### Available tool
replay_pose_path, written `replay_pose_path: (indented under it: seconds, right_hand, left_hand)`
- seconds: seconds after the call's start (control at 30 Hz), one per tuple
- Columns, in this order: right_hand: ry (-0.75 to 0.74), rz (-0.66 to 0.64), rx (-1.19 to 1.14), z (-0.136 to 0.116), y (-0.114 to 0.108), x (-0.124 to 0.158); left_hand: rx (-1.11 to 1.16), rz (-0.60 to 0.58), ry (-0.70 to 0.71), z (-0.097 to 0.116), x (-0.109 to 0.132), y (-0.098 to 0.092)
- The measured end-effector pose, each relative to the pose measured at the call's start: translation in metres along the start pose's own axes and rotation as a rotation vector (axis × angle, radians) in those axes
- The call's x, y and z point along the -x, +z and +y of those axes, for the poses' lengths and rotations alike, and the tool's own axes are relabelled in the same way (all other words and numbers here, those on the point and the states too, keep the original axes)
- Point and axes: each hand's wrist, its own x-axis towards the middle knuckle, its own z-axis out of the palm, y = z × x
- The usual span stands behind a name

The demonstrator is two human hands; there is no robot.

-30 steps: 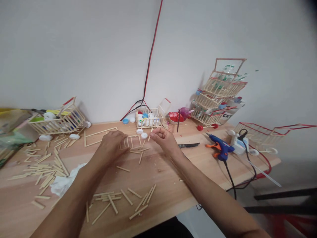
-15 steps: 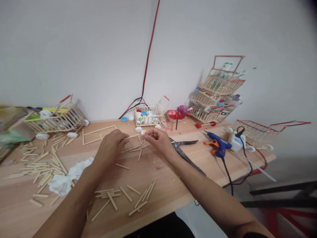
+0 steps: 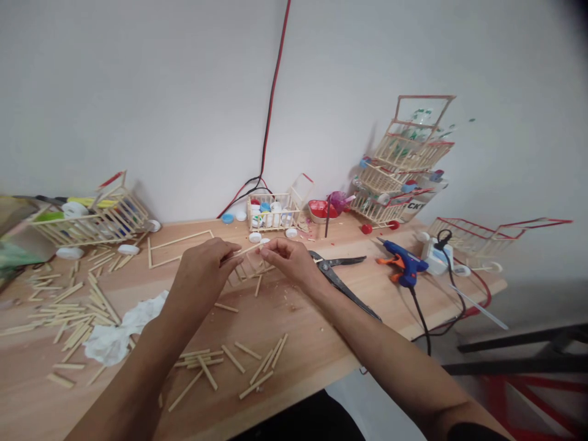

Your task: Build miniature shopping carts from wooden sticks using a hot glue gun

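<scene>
My left hand (image 3: pixel 206 263) pinches a small frame of thin wooden sticks (image 3: pixel 248 250) at its left end, holding it just above the table. At the frame's other end, my right hand (image 3: pixel 289 260) is closed, thumb and fingers together. A sliver of a white bottle cap (image 3: pixel 264 241) shows at its fingertips; the fingers cover most of it. Behind the hands stands a little stick cart (image 3: pixel 275 211) filled with bottle caps. A flat stick outline (image 3: pixel 172 246) lies left of my left hand, and black-handled cutters (image 3: pixel 342 282) lie right of my right hand.
Loose sticks (image 3: pixel 76 315) and crumpled tissue (image 3: pixel 108 343) spread at the left, with more sticks (image 3: pixel 239 361) in front. At right lie a blue glue gun (image 3: pixel 404 263) and its cord. Stacked stick carts (image 3: pixel 399 165) and a red-filled bowl (image 3: pixel 321 211) stand behind.
The stick frame has tilted up, and its top edge now reaches my right fingertips. My right hand has shifted slightly left, covering more of the white cap. The view has moved a little.
</scene>
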Motion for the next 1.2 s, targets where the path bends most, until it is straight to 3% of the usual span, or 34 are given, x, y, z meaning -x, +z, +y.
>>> replay_pose_path:
  seconds: [0.2, 0.3, 0.43, 0.67, 0.77, 1.2]
  right_hand:
    - [0.039, -0.011, -0.159, -0.003, -0.001, 0.002]
    - [0.023, -0.035, -0.166, -0.006, -0.002, 0.003]
    - [-0.009, -0.074, -0.067, -0.009, -0.001, 0.004]
    - [-0.230, 0.044, 0.235, -0.010, -0.003, 0.005]
    - [-0.260, 0.064, 0.317, -0.010, -0.005, 0.006]
    - [-0.341, 0.063, 0.365, -0.001, 0.001, 0.006]
  left_hand:
    - [0.031, 0.027, 0.069, 0.000, 0.001, -0.006]
    - [0.058, 0.023, 0.028, -0.002, 0.001, -0.010]
    - [0.094, -0.047, 0.010, -0.001, 0.001, -0.008]
    - [0.112, -0.107, 0.044, 0.003, -0.001, -0.004]
    - [0.099, -0.105, 0.048, 0.003, -0.002, -0.005]
    - [0.093, -0.096, 0.031, 0.004, -0.001, -0.005]
